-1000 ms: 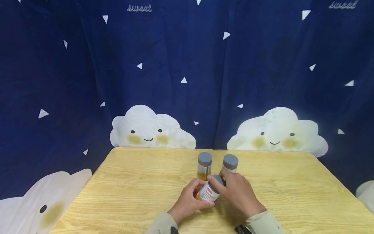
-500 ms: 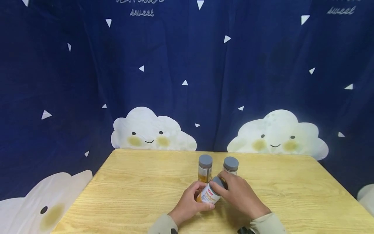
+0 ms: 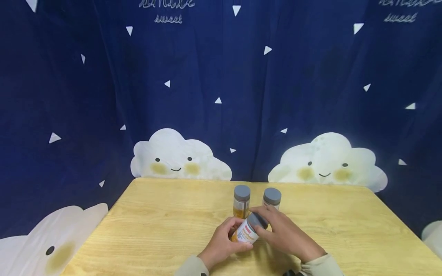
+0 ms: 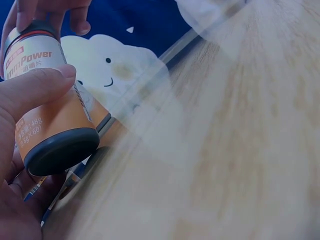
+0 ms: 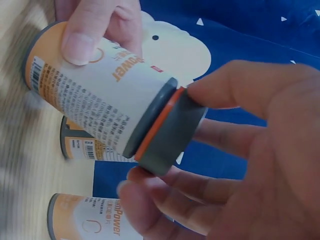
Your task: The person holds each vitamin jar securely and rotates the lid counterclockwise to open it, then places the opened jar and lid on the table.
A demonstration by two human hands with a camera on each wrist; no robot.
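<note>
A supplement bottle (image 3: 245, 233) with a white and orange label is tilted over the table, its grey lid (image 3: 258, 220) pointing up and to the right. My left hand (image 3: 223, 238) grips the body, thumb across the label; the dark base (image 4: 62, 152) faces the left wrist camera. On the lid, my right hand (image 3: 284, 230) has thumb and fingers round the rim. An orange-red ring (image 5: 159, 122) shows between lid and bottle in the right wrist view. Just behind my hands stand two similar upright bottles, one at left (image 3: 241, 203) and one at right (image 3: 272, 196), partly covered by my right hand.
The light wooden table (image 3: 165, 218) reaches back to a dark blue curtain (image 3: 193, 61) printed with white clouds and triangles. Both standing bottles are close to the held one, on its far side.
My right hand has shifted its fingers round the lid, with the wrist swinging slightly right. The left hand keeps its grip on the tilted bottle. The head view has tipped up slightly.
</note>
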